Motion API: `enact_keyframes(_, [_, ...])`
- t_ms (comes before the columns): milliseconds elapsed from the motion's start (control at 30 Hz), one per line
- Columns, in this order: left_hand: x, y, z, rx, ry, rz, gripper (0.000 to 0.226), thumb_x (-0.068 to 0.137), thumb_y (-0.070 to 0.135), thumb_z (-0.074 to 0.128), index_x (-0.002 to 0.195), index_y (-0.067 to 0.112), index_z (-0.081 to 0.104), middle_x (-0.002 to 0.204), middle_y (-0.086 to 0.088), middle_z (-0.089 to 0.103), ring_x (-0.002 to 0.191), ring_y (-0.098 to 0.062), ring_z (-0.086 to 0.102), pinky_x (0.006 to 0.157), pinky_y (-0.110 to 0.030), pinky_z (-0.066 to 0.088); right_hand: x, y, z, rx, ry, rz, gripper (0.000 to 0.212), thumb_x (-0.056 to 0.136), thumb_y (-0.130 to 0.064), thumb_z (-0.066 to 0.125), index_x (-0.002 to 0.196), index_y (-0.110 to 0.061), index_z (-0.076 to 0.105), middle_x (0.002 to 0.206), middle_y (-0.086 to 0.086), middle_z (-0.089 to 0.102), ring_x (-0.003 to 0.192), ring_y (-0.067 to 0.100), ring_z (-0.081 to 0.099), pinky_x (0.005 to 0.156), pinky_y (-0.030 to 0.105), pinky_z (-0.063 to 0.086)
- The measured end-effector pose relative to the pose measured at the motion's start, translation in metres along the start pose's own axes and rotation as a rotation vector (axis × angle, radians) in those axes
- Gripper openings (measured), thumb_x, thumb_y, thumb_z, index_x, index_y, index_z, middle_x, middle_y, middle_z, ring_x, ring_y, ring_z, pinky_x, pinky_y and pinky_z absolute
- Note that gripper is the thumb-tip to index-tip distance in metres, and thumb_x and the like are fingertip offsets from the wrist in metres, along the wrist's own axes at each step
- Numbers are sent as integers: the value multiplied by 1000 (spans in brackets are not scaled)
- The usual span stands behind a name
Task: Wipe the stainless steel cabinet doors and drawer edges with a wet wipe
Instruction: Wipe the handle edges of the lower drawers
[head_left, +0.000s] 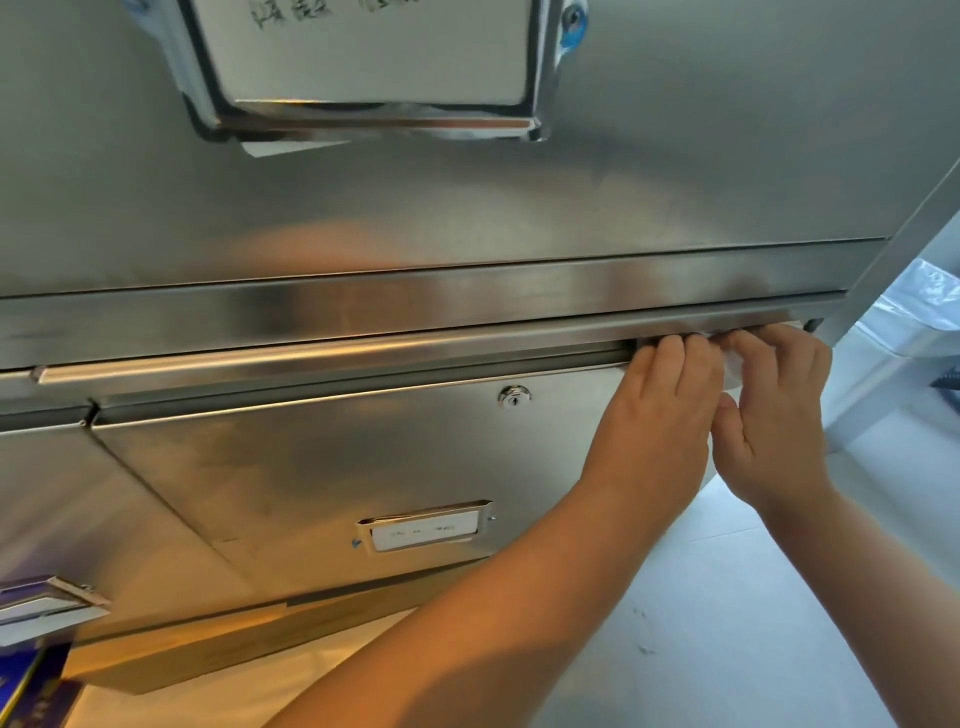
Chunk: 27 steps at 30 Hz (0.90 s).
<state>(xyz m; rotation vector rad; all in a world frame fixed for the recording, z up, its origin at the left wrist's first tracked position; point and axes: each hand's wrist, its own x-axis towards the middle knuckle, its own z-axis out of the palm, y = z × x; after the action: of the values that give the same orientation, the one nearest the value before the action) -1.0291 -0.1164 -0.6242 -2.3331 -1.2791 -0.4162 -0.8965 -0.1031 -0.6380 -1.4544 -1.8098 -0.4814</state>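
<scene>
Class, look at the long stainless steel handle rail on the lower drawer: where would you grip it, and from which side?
Grip the long stainless steel handle rail along its free middle, coming from below: the recess lies under its lip, so fingers hook upward, as the left hand and right hand do at its right end.

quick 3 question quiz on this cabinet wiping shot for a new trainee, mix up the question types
1. True or false: both hands are at the right end of the long handle rail.
2. Multiple choice: where is the keyhole? A) on the drawer front below the rail, left of the hands B) on the upper door beside the big label holder C) on the floor
3. Short answer: what white thing shows between the left hand and the right hand?

Key
1. True
2. A
3. The wet wipe, mostly hidden by the fingers
</scene>
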Motion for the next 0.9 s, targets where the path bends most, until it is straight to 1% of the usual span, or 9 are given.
enact_keyframes(100, [-22, -28, -6, -29, 26, -65, 58, 79, 28, 52, 131, 7, 36, 124, -5, 46, 114, -22, 42, 104, -33, 30, -1, -32, 6, 41, -38, -35, 47, 76, -21, 37, 116, 1, 49, 113, 20, 46, 105, 34, 39, 99, 24, 21])
enact_keyframes(200, [-57, -71, -15, -69, -29, -116, 64, 75, 29, 55, 132, 5, 35, 125, -8, 48, 116, -25, 44, 104, -36, 31, -3, -83, 20, 85, -69, -94, 47, 77, -25, 39, 120, -6, 47, 117, 16, 45, 107, 34, 41, 99, 28, 24])
enact_keyframes(300, [-104, -124, -23, -11, -103, -133, 63, 84, 26, 38, 140, 0, 25, 137, -14, 40, 129, -32, 35, 113, -44, 22, -6, -149, 38, 136, -87, -157, 48, 77, -27, 42, 122, -11, 45, 122, 12, 42, 113, 31, 40, 105, 34, 25])
enact_keyframes(433, [-168, -192, -43, 67, -161, -243, 62, 81, 27, 37, 136, -3, 41, 132, -17, 49, 125, -35, 42, 112, -46, 27, -9, -243, 57, 209, -99, -257, 52, 73, -26, 45, 123, -10, 45, 122, 11, 39, 112, 30, 37, 107, 37, 23])
enact_keyframes(500, [-194, -219, -52, 97, -90, -272, 59, 78, 25, 39, 128, -5, 46, 124, -18, 50, 119, -34, 42, 110, -43, 26, -10, -283, 64, 228, -110, -305, 53, 75, -27, 46, 124, -9, 46, 123, 11, 40, 112, 29, 36, 108, 39, 23])
enact_keyframes(600, [-224, -249, -59, 122, 51, -304, 55, 74, 22, 39, 120, -8, 45, 120, -17, 41, 111, -33, 37, 105, -40, 24, -11, -331, 71, 275, -145, -338, 53, 75, -26, 47, 125, -8, 46, 125, 10, 40, 111, 29, 37, 105, 42, 27])
enact_keyframes(700, [-235, -260, -61, 144, -27, -340, 58, 79, 25, 39, 123, -10, 50, 122, -24, 49, 115, -34, 36, 106, -43, 24, -11, -347, 75, 277, -138, -328, 53, 75, -27, 46, 125, -11, 40, 126, 7, 35, 113, 27, 35, 105, 41, 27])
enact_keyframes(767, [-234, -258, -61, 126, -74, -357, 58, 81, 25, 36, 124, -10, 51, 122, -25, 54, 116, -34, 36, 107, -43, 24, -11, -344, 74, 276, -130, -331, 52, 76, -25, 46, 126, -11, 44, 126, 6, 36, 114, 26, 36, 106, 38, 27])
enact_keyframes(900, [-228, -250, -60, 89, 12, -374, 53, 79, 19, 37, 118, -12, 55, 116, -26, 58, 113, -34, 38, 106, -42, 25, -8, -330, 70, 271, -141, -363, 52, 77, -23, 45, 126, -10, 48, 127, 5, 37, 115, 25, 37, 107, 33, 26])
